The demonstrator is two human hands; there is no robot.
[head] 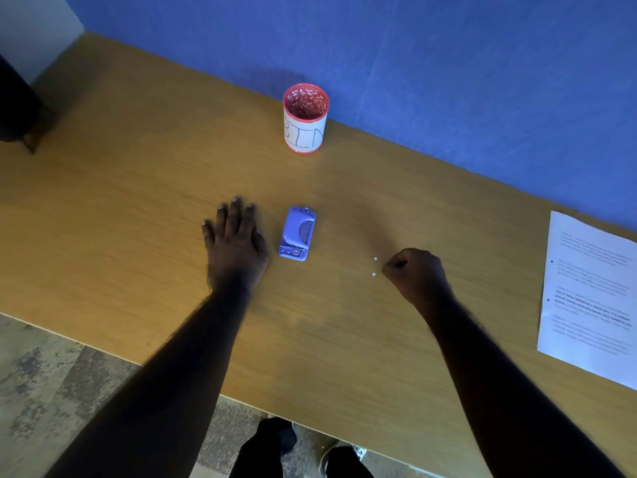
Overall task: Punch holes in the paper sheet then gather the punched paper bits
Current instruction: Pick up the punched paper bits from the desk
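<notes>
Dark trouser legs and a shoe show at the bottom edge, closest to the camera, below the near rim of the wooden tabletop. Going left to right: the left hand lies flat with fingers spread, palm down, just beside the small purple hole punch, apart from it. Farther back stands a pink cutout cup wrapped in a white label reading "BIN". Two tiny white paper bits lie on the wood right of the punch, nearly touching the right hand, which is curled into a fist; whether it already holds bits I cannot tell. The printed paper sheet rests at the far right, holes along its left edge. Punching looks done and gathering seems underway; next comes a fine pinch on each loose dot.
</notes>
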